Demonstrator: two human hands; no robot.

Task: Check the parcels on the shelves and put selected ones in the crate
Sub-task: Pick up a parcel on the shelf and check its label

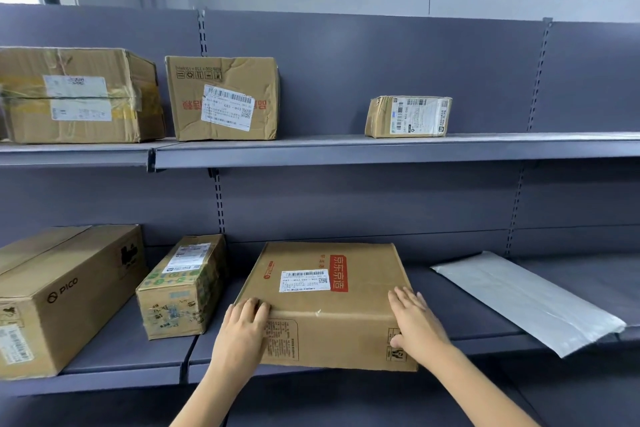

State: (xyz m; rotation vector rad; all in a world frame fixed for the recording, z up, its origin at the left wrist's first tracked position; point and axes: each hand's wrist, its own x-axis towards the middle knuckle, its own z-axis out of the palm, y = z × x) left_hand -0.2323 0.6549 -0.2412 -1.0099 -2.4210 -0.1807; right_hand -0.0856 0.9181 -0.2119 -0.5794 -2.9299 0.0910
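A flat brown box (325,302) with a red mark and a white label (304,280) lies on the lower shelf (131,350), and it is held at its front corners. The left hand (242,329) is curled over the near left corner. The right hand (415,322) is laid on the near right corner, fingers mostly straight on top, thumb pressed on the front. The label is best read first. If the box is picked, it should be slid out evenly with both hands, kept level, and gripped underneath. A small box (183,284) stands just left of the left hand. A grey bag (526,302) lies right of the right hand. No crate is seen.
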